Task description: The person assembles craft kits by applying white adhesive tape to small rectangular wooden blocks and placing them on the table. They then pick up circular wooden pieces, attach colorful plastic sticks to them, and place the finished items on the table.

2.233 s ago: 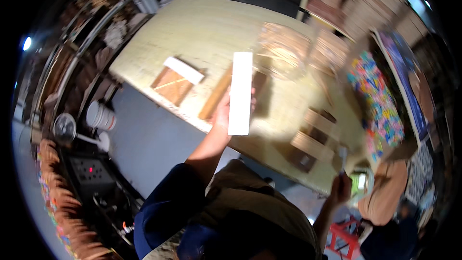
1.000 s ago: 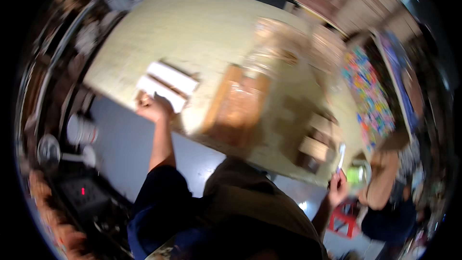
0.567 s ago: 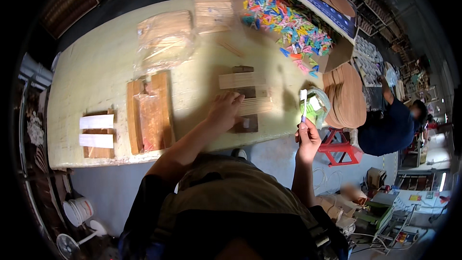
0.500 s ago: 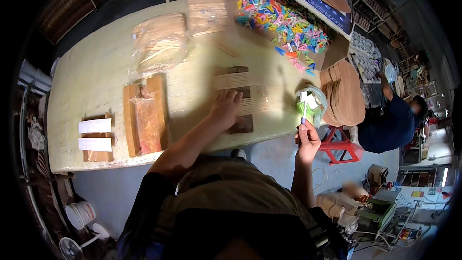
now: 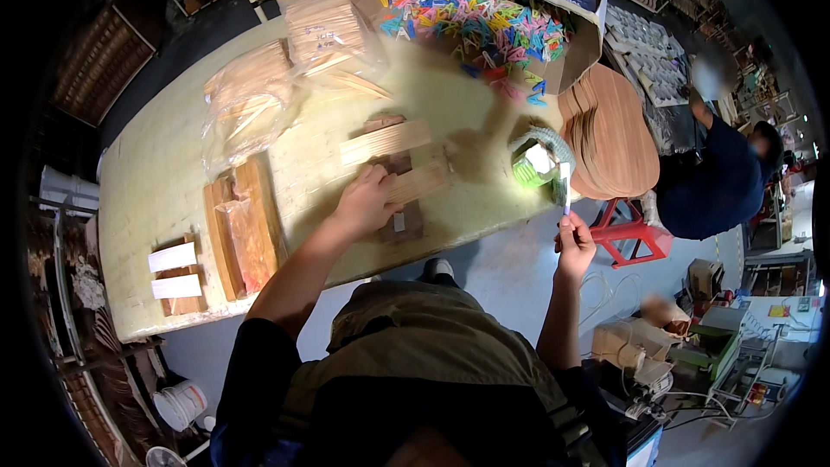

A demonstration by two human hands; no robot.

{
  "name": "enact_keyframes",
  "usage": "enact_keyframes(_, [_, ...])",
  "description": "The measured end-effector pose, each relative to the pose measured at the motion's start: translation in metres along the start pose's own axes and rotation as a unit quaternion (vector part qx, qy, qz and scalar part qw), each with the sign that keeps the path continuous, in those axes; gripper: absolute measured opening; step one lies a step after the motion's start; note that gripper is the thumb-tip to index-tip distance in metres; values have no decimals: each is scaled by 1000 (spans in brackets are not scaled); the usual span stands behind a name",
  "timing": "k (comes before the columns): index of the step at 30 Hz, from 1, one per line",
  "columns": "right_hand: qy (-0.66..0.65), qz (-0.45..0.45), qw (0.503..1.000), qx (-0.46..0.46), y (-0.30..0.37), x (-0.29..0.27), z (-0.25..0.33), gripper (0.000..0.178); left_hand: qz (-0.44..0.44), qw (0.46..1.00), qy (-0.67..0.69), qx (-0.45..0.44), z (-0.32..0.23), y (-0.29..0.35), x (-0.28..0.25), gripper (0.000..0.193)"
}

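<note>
My left hand [image 5: 367, 199] has its fingers closed on the left end of a bundle of thin wooden strips [image 5: 421, 182]. A second row of pale strips [image 5: 385, 143] lies just beyond it. Both rest across a dark wooden block [image 5: 403, 223] on the table. Off the table's right front edge, my right hand [image 5: 575, 244] pinches a slim white-and-purple brush [image 5: 566, 190] with its tip pointing up. That tip is beside a green pot [image 5: 531, 167] with white stuff in it; glare blurs its detail.
Colourful clothespins [image 5: 484, 17] fill a cardboard box at the back. Thin brown wooden boards [image 5: 609, 134] are stacked on the right. Bagged strips [image 5: 324, 30], a wooden trough [image 5: 252, 220] and a block with white pieces [image 5: 175, 270] occupy the left. A person [image 5: 722, 177] works beyond.
The brush tip has come out of the green pot and over to its right. My left hand still touches the strips. The whole view has turned and shifted a little.
</note>
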State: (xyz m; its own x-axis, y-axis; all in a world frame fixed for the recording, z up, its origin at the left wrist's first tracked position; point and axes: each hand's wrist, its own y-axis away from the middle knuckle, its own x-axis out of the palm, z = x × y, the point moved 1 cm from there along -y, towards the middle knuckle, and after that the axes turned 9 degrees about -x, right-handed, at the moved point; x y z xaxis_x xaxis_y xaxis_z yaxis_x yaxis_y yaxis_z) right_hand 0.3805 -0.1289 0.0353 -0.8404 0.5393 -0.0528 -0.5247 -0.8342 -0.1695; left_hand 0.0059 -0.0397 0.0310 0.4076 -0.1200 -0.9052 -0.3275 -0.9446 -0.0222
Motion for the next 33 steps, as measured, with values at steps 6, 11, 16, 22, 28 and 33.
enact_keyframes(6, [359,62,916,-166,-32,-4,-7,20,12,993,-89,-70,-16,-5,4,49])
enact_keyframes(11, [559,83,799,-206,-64,20,14,17,-19,999,-41,-20,-18,-21,-11,37])
enact_keyframes(16, [565,179,786,-175,-88,28,4,18,53,914,351,-199,-22,-20,10,39])
enact_keyframes(22, [515,174,828,-138,-100,21,11,15,188,537,786,-242,-61,-22,38,47])
enact_keyframes(28, [220,255,934,121,-117,-6,2,19,277,321,888,-178,-90,-32,40,46])
enact_keyframes(33, [93,241,966,17,-71,3,34,18,270,301,899,-169,-99,-36,43,48])
